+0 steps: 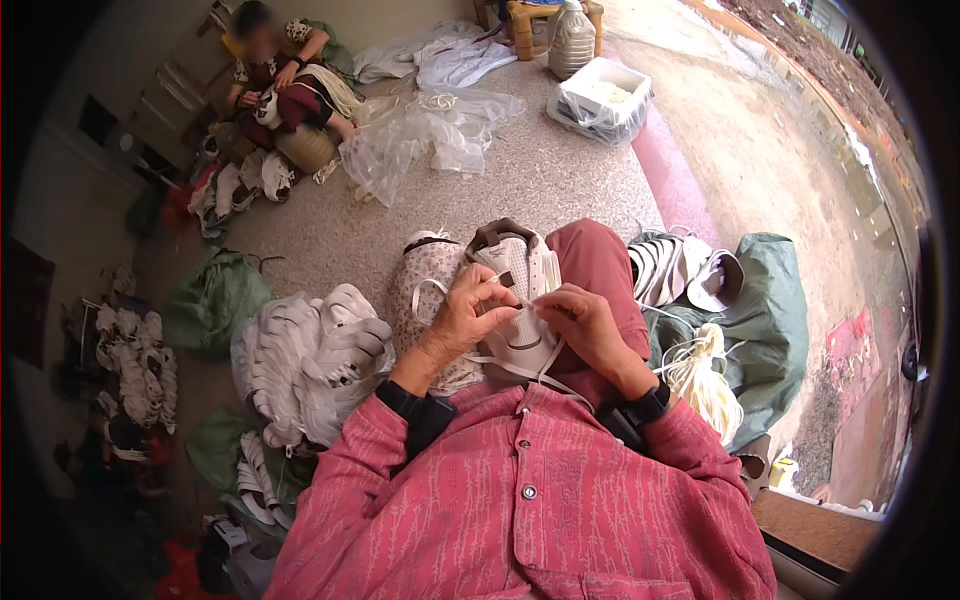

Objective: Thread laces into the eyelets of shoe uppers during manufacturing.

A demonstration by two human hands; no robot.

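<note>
In my lap rests a white shoe upper [518, 262] with a brown collar, its mesh face turned up. Over it my left hand [466, 312] is closed, thumb and forefinger pinching a white shoelace [540, 372]. Close by on the right, my right hand [590, 326] pinches the same lace, and the fingertips of both hands almost meet. Loose lace hangs below the hands across the upper. The exact spot where the lace passes between the fingers is too small to make out.
Stacked white shoe uppers [300, 365] lie at my left, and more uppers [672, 268] at my right beside a laces bundle [703, 375] and green sack [765, 310]. A seated person [285, 95] handles a shoe at far left. Plastic bags [430, 135] and a white tub [605, 95] stand ahead.
</note>
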